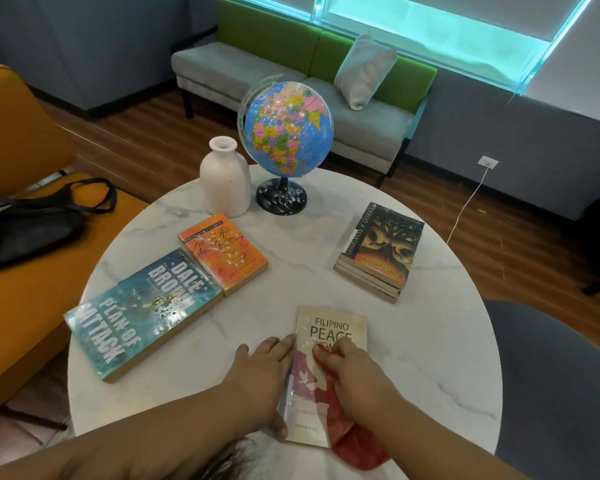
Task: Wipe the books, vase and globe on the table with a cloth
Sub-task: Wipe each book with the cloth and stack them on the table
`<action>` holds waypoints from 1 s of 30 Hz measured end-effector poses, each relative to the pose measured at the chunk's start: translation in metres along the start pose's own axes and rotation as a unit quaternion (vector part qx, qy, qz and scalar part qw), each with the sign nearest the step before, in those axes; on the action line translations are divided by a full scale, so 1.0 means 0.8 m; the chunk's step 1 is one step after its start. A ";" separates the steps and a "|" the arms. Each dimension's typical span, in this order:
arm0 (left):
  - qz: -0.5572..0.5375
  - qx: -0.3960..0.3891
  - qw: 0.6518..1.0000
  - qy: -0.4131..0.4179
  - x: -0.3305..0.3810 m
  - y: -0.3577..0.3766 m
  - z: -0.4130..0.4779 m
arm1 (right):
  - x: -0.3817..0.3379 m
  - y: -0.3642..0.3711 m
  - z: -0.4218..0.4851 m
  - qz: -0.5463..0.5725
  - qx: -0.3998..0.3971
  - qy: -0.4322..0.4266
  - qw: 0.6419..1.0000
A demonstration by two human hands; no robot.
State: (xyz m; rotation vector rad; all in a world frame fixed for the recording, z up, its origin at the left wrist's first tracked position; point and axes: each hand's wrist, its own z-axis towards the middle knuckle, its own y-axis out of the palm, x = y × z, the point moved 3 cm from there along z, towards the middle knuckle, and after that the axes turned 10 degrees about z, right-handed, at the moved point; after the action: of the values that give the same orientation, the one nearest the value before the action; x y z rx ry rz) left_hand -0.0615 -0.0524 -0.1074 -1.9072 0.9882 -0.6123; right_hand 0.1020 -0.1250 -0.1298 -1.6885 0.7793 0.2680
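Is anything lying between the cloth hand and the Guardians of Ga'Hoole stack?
Nothing visible: only bare marble tabletop separates the right hand, holding the red cloth on the Filipino Peace Women book, from the Guardians of Ga'Hoole stack.

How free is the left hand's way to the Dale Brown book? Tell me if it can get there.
Probably yes: the left hand lies beside the Filipino Peace Women book, with only bare table between it and the Dale Brown book.

Left hand [261,370] and right hand [355,374] bare, fingers [284,342] short and rounded, left forearm [153,441] and right forearm [440,436] uncovered as far as the lower edge shows, strands of dark hair [237,459] at bottom centre.
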 end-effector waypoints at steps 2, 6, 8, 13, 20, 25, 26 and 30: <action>-0.001 -0.002 1.000 -0.005 0.001 -0.001 -0.001 | 0.005 -0.013 0.016 -0.033 -0.017 -0.015 0.999; -0.005 -0.008 1.000 -0.017 0.003 -0.003 -0.002 | 0.014 -0.030 0.047 -0.054 0.000 0.017 0.998; -0.010 -0.010 1.000 -0.021 0.005 -0.005 -0.003 | 0.010 -0.023 0.035 -0.044 -0.009 -0.017 0.999; -0.008 -0.016 0.999 -0.035 0.005 -0.005 -0.004 | -0.005 -0.012 0.008 -0.138 -0.022 -0.172 0.975; 0.013 -0.026 0.999 -0.045 0.008 -0.003 -0.004 | -0.008 -0.018 0.033 -0.034 -0.042 -0.046 0.997; -0.003 -0.025 0.999 -0.034 0.001 0.000 -0.003 | -0.014 -0.020 0.020 0.020 -0.028 -0.086 0.996; -0.008 -0.028 0.999 -0.033 0.000 0.001 -0.002 | -0.008 -0.023 0.033 0.056 -0.008 -0.051 0.997; -0.021 -0.029 0.999 -0.030 -0.003 0.005 -0.002 | 0.001 -0.030 0.060 0.012 0.000 0.011 1.000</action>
State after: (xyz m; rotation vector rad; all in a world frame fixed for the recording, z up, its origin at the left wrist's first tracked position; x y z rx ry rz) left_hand -0.0657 -0.0521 -0.1104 -1.9905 0.9382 -0.5539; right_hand 0.1281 -0.0788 -0.1248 -1.6851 0.8161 0.2675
